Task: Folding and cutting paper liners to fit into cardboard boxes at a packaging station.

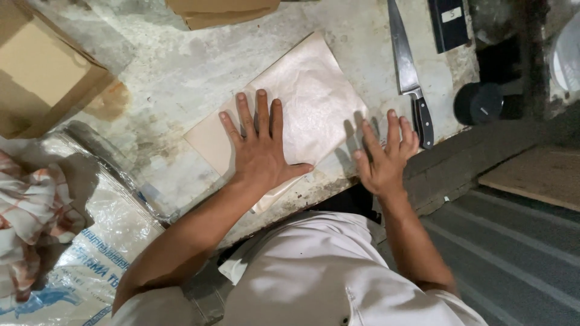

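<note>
A sheet of pale brownish paper (pixel 314 96) lies flat on a worn grey worktop (pixel 181 72), turned like a diamond. My left hand (pixel 260 145) presses flat on its near left part, fingers spread. Beside the sheet's right corner, my right hand (pixel 386 154) rests with fingers apart at the worktop's front edge, holding nothing. A kitchen knife (pixel 411 78) with a black handle lies just right of that hand, blade pointing away from me.
Cardboard boxes stand at the far left (pixel 42 72) and top centre (pixel 220 12). A clear plastic sack (pixel 103 235) and a checked cloth (pixel 27 205) sit at the left. A dark flat case (pixel 448 24) and a black round object (pixel 480 102) lie at the right.
</note>
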